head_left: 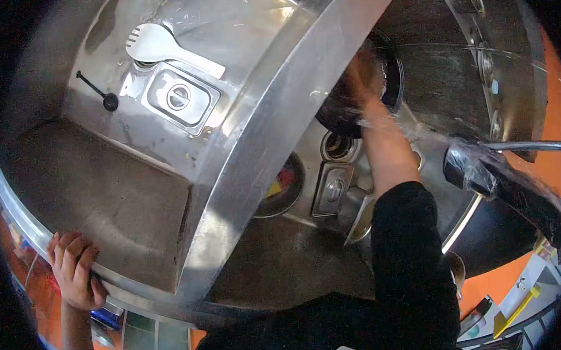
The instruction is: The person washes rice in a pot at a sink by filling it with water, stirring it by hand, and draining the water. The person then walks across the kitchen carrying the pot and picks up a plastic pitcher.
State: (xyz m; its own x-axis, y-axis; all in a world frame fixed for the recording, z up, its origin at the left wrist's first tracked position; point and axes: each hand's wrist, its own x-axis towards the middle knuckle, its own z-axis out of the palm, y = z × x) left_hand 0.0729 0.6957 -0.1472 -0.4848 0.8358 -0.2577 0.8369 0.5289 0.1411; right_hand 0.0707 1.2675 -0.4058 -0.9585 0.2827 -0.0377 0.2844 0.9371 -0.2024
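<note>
My left hand [77, 271] rests at the front rim [124, 283] of a steel double sink, its fingers curled over the edge. Down in the right basin, my right hand [367, 87] is smeared by motion inside a round dark pan [394, 76]; whatever its fingers hold, if anything, does not show. Close to that forearm are a small round metal pot [339, 146], a steel lid [333, 188] and another round pan [292, 196] with something yellow and red in it, partly hidden by the divider.
A steel divider [259, 113] separates the basins. In the left basin lie a white slotted spoon [156, 46], a lidded steel container [180, 99] and a thin black utensil [95, 89]. A black, plastic-wrapped fixture [480, 169] juts in from the right.
</note>
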